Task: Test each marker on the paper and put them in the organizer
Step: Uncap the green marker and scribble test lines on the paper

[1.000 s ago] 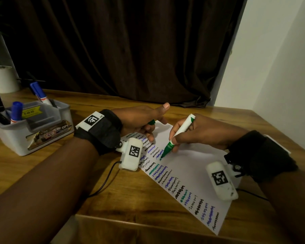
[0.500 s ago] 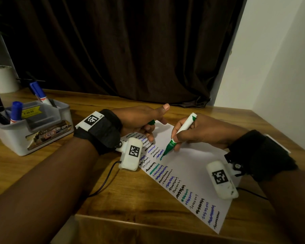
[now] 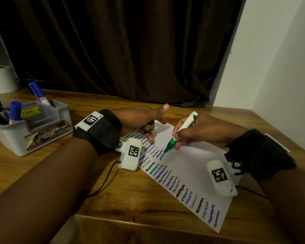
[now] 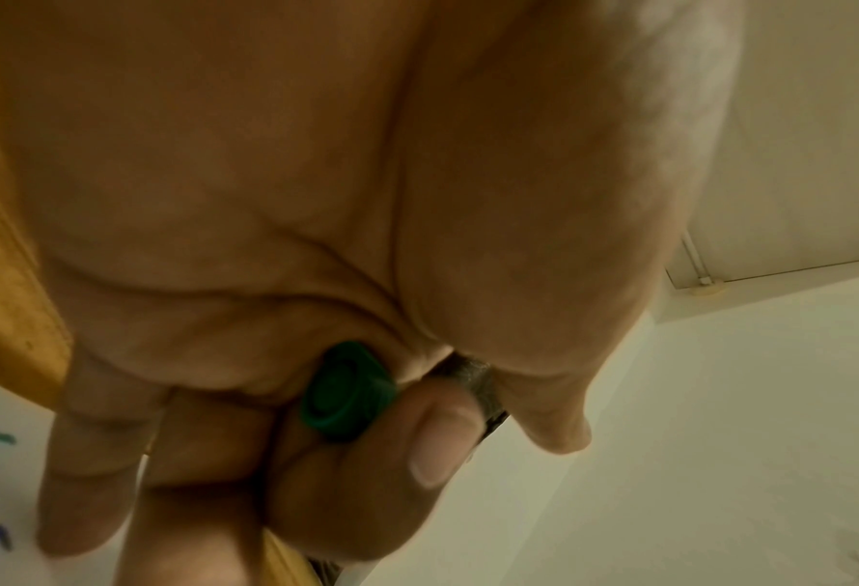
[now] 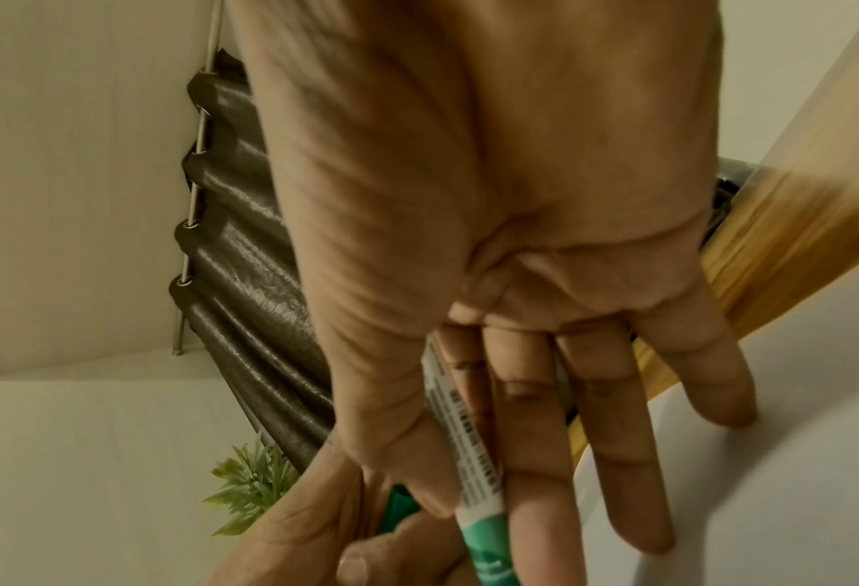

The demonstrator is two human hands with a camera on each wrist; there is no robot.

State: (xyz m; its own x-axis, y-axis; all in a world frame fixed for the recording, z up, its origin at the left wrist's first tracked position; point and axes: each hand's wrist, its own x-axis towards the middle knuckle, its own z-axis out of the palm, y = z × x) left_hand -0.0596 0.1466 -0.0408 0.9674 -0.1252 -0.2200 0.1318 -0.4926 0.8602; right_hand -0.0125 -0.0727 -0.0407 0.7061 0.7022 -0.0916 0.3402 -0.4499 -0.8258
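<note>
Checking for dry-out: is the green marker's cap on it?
No, the left hand holds the green cap apart from the green marker.

Behind the fingers, each bare forearm wears a wide black fabric wrist strap [image 3: 102, 131] carrying a white plastic camera block [image 3: 130, 156] with a black-and-white square code and a thin black cable [image 3: 104, 182].

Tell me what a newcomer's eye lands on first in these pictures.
First, the green marker held in the right hand, its tip on the white paper at the table's middle, at the end of a row of black, blue and green squiggles. Next, the left hand beside it, curled round the green cap while resting on the paper. Then the grey organizer at far left, with blue-capped markers standing in it.
</note>
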